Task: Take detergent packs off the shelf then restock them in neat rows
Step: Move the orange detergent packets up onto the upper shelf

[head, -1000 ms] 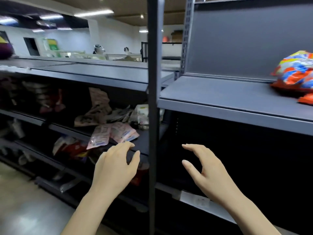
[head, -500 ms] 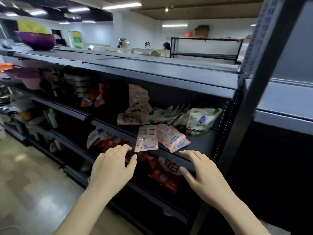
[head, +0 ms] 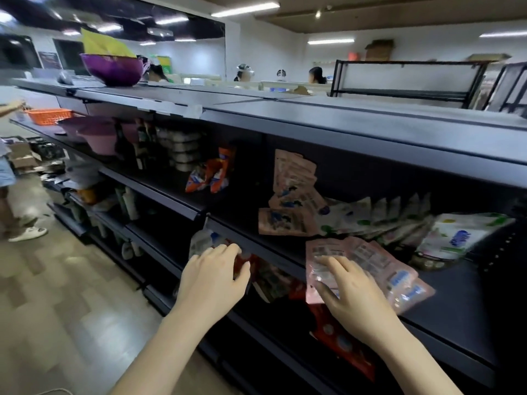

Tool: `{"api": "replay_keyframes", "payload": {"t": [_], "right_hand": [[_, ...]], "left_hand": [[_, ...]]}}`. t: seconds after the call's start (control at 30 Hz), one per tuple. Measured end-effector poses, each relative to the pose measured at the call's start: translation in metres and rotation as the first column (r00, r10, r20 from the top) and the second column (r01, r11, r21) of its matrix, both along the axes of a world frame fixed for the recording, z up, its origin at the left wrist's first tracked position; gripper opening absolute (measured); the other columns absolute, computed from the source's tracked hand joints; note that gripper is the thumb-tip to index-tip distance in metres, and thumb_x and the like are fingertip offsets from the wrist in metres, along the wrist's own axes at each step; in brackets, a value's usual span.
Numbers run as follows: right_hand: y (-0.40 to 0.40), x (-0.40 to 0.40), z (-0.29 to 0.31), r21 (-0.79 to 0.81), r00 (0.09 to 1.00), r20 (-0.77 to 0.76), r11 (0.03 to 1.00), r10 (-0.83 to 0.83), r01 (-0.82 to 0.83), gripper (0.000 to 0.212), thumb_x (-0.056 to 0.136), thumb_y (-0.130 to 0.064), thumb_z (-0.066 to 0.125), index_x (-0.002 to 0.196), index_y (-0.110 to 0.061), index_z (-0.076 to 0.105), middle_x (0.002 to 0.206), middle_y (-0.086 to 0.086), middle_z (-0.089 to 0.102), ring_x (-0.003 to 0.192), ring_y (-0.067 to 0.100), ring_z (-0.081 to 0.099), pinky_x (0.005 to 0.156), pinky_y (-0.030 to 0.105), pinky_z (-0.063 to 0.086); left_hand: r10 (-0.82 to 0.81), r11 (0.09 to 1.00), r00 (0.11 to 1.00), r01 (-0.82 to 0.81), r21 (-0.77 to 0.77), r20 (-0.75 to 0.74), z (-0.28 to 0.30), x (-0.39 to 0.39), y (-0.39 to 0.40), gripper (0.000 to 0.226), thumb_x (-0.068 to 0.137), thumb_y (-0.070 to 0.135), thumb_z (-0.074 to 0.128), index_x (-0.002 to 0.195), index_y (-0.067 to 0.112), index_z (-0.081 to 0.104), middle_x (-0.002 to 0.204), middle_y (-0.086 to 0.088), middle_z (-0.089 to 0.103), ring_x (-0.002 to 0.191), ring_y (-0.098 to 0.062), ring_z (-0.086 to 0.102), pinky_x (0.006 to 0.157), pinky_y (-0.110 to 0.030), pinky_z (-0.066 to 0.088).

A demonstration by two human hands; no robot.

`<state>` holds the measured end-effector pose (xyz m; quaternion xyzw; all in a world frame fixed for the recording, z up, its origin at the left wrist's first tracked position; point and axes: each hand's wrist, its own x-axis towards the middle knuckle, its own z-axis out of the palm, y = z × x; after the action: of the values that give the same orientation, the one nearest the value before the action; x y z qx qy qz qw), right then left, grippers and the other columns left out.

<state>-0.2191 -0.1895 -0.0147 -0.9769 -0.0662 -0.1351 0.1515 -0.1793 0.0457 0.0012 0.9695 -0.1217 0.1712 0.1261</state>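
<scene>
pack labels blurred, no legible text

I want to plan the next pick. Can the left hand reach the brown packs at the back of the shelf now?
Probably yes: nothing stands between the empty left hand and the brown packs, though the pink packs lie nearer.

Pink packs lie flat and overlapping at the shelf edge, under the right hand's fingertips. White-green packs lean in a row beyond that hand.
</scene>
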Motion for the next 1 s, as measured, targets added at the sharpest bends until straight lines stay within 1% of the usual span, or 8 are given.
{"api": "replay_keyframes", "payload": {"t": [0.27, 0.4, 0.47, 0.6, 0.7, 0.87, 0.93, 1.0], "right_hand": [[0.052, 0.112, 0.006, -0.011, 0.997, -0.066, 1.0, 0.029, -0.029, 0.043, 0.098, -0.041, 0.042, 0.14, -0.032, 0.034, 0.14, -0.014, 0.039, 0.129, 0.012, 0.038, 0.099, 0.032, 0.038], [0.071, 0.155, 0.008, 0.004, 0.991, -0.119, 0.998, 0.057, -0.057, 0.043, 0.098, -0.038, 0.044, 0.14, -0.028, 0.035, 0.14, -0.01, 0.04, 0.119, 0.014, 0.048, 0.081, 0.029, 0.049], [0.079, 0.177, 0.009, 0.047, 0.983, -0.169, 0.997, 0.068, -0.061, 0.044, 0.099, -0.034, 0.046, 0.141, -0.026, 0.035, 0.139, -0.007, 0.041, 0.114, 0.015, 0.051, 0.073, 0.025, 0.046], [0.101, 0.221, 0.009, 0.127, 0.963, -0.263, 0.992, 0.053, -0.02, 0.048, 0.1, -0.03, 0.043, 0.146, -0.023, 0.029, 0.144, -0.001, 0.037, 0.128, 0.017, 0.039, 0.092, 0.021, 0.036], [0.121, 0.259, -0.003, 0.164, 0.931, -0.364, 0.981, -0.033, 0.099, 0.054, 0.102, -0.033, 0.039, 0.15, -0.024, 0.018, 0.142, -0.001, 0.034, 0.132, 0.019, 0.037, 0.09, 0.018, 0.034], [0.158, 0.327, -0.019, 0.07, 0.965, -0.183, 0.977, -0.187, 0.202, 0.051, 0.096, -0.039, 0.048, 0.144, -0.028, 0.034, 0.149, -0.005, 0.036, 0.134, 0.017, 0.037, 0.108, 0.03, 0.035], [0.177, 0.352, -0.02, 0.041, 0.958, -0.185, 0.972, -0.22, 0.231, 0.052, 0.095, -0.041, 0.049, 0.144, -0.029, 0.035, 0.15, -0.006, 0.035, 0.135, 0.017, 0.036, 0.108, 0.03, 0.035], [0.193, 0.377, -0.024, 0.032, 0.942, -0.216, 0.962, -0.258, 0.271, 0.054, 0.095, -0.043, 0.049, 0.145, -0.029, 0.033, 0.15, -0.004, 0.034, 0.135, 0.019, 0.037, 0.107, 0.03, 0.036]], "left_hand": [[0.043, 0.996, 0.999, -0.044, 0.073, 0.012, 0.002, 0.107, 0.067, 0.04, 0.096, 0.047, 0.035, 0.126, 0.025, 0.05, 0.113, 0.012, 0.059, 0.106, -0.011, 0.055, 0.084, -0.027, 0.039], [0.049, 0.996, 0.999, -0.049, 0.073, 0.007, 0.0, 0.154, 0.091, 0.037, 0.095, 0.046, 0.036, 0.121, 0.025, 0.052, 0.11, 0.011, 0.061, 0.104, -0.012, 0.056, 0.081, -0.027, 0.04], [0.043, 0.996, 0.999, -0.043, 0.082, 0.005, -0.001, 0.179, 0.102, 0.038, 0.095, 0.046, 0.036, 0.123, 0.024, 0.052, 0.113, 0.01, 0.061, 0.106, -0.013, 0.056, 0.082, -0.029, 0.041], [-0.003, 0.998, 1.0, 0.004, 0.066, -0.006, -0.007, 0.235, 0.119, 0.04, 0.095, 0.046, 0.038, 0.124, 0.022, 0.052, 0.113, 0.007, 0.061, 0.106, -0.016, 0.057, 0.081, -0.032, 0.043], [-0.064, 0.997, 0.997, 0.065, 0.041, -0.033, -0.014, 0.285, 0.135, 0.041, 0.095, 0.045, 0.04, 0.125, 0.021, 0.052, 0.114, 0.005, 0.059, 0.104, -0.019, 0.057, 0.081, -0.035, 0.044], [-0.103, 0.991, 0.989, 0.111, 0.075, -0.102, -0.019, 0.366, 0.157, 0.04, 0.092, 0.042, 0.045, 0.121, 0.015, 0.05, 0.116, -0.004, 0.057, 0.109, -0.025, 0.054, 0.083, -0.036, 0.044], [-0.139, 0.989, 0.981, 0.145, 0.032, -0.138, -0.026, 0.397, 0.164, 0.037, 0.089, 0.037, 0.05, 0.113, 0.009, 0.052, 0.11, -0.011, 0.057, 0.106, -0.03, 0.054, 0.078, -0.035, 0.044], [-0.2, 0.98, 0.968, 0.197, -0.034, -0.155, -0.04, 0.426, 0.169, 0.049, 0.09, 0.039, 0.048, 0.125, 0.006, 0.049, 0.123, -0.016, 0.054, 0.114, -0.032, 0.051, 0.084, -0.035, 0.045]]}}
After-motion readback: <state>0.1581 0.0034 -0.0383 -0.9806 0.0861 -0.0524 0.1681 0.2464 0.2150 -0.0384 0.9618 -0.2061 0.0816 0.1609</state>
